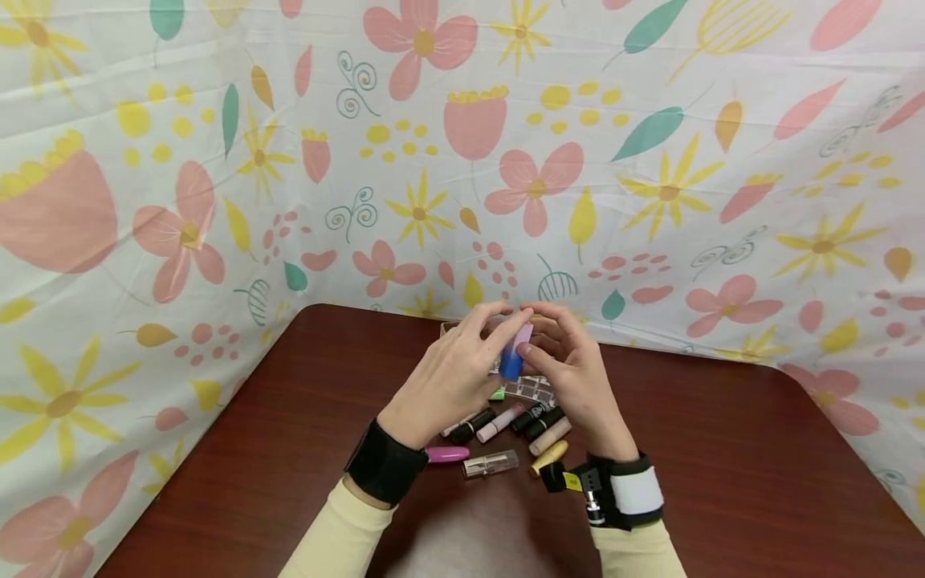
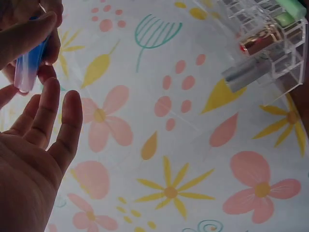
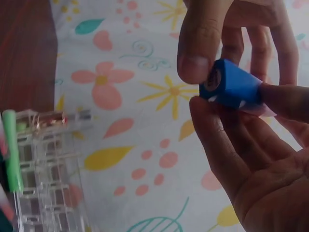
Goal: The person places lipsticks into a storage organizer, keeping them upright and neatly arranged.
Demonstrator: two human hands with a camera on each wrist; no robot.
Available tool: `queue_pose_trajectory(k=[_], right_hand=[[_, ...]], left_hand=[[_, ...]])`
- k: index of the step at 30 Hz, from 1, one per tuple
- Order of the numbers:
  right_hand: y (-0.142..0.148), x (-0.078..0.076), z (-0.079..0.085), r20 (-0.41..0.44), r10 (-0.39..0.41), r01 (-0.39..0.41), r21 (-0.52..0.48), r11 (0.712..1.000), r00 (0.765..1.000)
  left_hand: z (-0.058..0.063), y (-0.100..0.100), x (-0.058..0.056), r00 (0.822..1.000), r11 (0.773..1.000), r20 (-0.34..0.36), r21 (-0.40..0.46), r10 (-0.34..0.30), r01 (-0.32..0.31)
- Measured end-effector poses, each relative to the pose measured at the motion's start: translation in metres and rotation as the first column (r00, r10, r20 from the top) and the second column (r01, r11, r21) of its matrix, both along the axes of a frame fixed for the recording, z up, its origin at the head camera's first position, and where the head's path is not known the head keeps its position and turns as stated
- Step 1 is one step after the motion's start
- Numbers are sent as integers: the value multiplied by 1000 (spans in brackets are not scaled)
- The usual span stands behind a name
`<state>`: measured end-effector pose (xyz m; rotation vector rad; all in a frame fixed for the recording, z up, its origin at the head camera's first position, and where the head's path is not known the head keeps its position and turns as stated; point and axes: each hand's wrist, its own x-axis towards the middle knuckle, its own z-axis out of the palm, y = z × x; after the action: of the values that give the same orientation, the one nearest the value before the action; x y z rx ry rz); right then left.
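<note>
Both hands hold a blue and pink lipstick (image 1: 515, 353) up between them, over the table, its blue end lower. My right hand (image 1: 574, 365) grips it with the thumb against its side. From the other side, my left hand (image 1: 462, 365) has fingertips at the pink top. In the right wrist view the blue end (image 3: 227, 84) faces the camera, with a round label on it and a thumb tip at its edge. The left wrist view shows the pink tip (image 2: 24, 79) near a fingertip, with the other left fingers (image 2: 72, 111) loosely extended.
A clear divided organizer (image 3: 48, 179) stands behind the hands, holding a green tube (image 3: 13, 150) and other lipsticks. Nearer lie several tubes on the brown table (image 1: 723, 449), among them a magenta one (image 1: 448, 454), a clear-capped one (image 1: 491, 464) and a gold one (image 1: 549, 457). Flowered cloth hangs behind.
</note>
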<state>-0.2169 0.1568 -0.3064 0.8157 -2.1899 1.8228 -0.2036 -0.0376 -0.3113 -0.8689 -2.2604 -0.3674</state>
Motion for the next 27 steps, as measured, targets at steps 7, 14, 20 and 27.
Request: queue_pose_trajectory(k=[7, 14, 20, 27], right_hand=[[5, -14, -11, -55, -161, 167, 128, 978, 985], [27, -34, -34, -106, -328, 343, 190, 920, 939], [41, -48, -53, -82, -435, 443, 194, 876, 897], [47, -58, -70, -35, -463, 460, 186, 868, 886]], left_hand=[[-13, -6, -13, 998, 997, 48, -54, 50, -47], [-31, -10, -23, 957, 981, 249, -162, 146, -108], [-44, -14, -30, 898, 968, 396, -225, 195, -110], [-55, -15, -33, 868, 962, 454, -257, 199, -86]])
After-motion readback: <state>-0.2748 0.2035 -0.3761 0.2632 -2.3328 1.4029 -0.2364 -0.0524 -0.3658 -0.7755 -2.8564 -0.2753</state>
